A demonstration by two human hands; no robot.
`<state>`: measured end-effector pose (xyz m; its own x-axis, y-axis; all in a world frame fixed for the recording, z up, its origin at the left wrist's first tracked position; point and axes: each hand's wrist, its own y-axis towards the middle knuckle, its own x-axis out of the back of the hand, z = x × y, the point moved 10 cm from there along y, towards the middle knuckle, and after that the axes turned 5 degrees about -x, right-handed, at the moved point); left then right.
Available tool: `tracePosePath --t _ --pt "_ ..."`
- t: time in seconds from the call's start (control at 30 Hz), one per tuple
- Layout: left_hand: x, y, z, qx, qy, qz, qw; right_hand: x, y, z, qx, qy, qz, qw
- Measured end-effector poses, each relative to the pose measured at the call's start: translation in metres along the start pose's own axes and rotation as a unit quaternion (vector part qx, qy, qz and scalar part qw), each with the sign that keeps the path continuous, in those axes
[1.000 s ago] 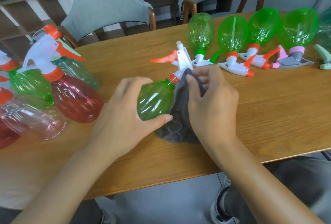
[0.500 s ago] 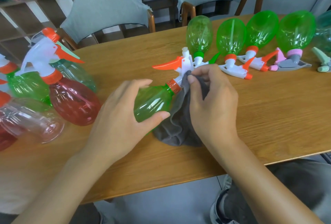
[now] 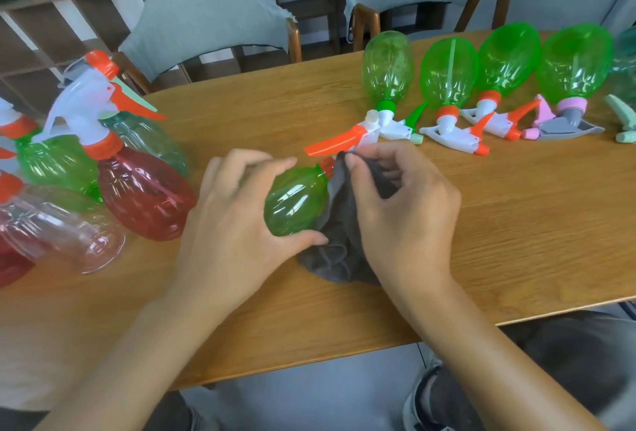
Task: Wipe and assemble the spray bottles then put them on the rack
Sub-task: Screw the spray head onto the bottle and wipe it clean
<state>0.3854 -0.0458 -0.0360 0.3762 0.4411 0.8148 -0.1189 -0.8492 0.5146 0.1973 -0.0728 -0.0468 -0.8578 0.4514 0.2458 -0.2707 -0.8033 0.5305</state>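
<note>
Two hands work mid-frame: the green bottle (image 3: 296, 203) is gripped by the left hand (image 3: 234, 224); the grey cloth (image 3: 339, 224), pinched by the right hand (image 3: 402, 210), has been slid up to the orange collar (image 3: 327, 166), so wiping continues.

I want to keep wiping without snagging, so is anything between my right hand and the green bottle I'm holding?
Only the grey cloth, which the right hand pinches against the neck of the green bottle. The left hand grips the bottle's body. Nothing else visible is in the way.
</note>
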Motion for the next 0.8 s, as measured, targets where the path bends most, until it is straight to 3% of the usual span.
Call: tracePosePath --t 0.27,0.43,0.6,0.8 --pt "-0.002 -0.004 -0.006 0.012 0.037 -0.014 0.999 -0.010 -0.003 0.005 0.033 -0.021 0.026 0.999" --pt "-0.005 -0.002 -0.001 0.033 0.038 -0.003 0.999 -0.027 -0.004 0.010 0.049 0.039 0.139 0.988" --pt "-0.002 0.001 0.017 0.076 -0.001 -0.005 0.997 0.002 0.018 -0.021 -0.082 0.106 0.049 0.990" --pt "0.000 -0.003 0.026 0.080 -0.045 -0.004 0.996 0.019 0.033 -0.054 -0.167 0.000 0.023 0.986"
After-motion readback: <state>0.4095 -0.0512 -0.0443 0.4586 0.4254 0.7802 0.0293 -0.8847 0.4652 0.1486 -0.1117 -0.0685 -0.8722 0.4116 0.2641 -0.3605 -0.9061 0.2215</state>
